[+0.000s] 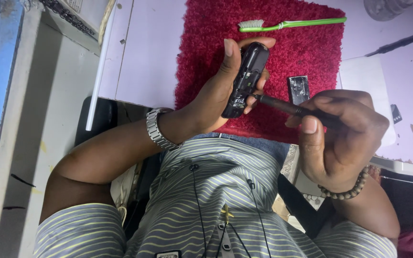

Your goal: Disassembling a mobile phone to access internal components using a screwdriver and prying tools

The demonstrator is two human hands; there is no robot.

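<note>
Hands: two, apart | left hand [225, 91] clamped on one black phone [245, 79] | right hand [338, 131] gripping one screwdriver [283, 106] | mat [206, 43]: one toothbrush [290, 24], one battery [298, 88]

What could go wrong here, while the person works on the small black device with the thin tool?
1. The left hand holds the black device in the air, above the lap, not on the red mat. If the grip loosens, it may fall.
2. The right hand presses the thin tool toward the left fingers; a slip could prick them.
3. Any small part coming loose could drop past the table edge or get lost in the mat's pile.
</note>
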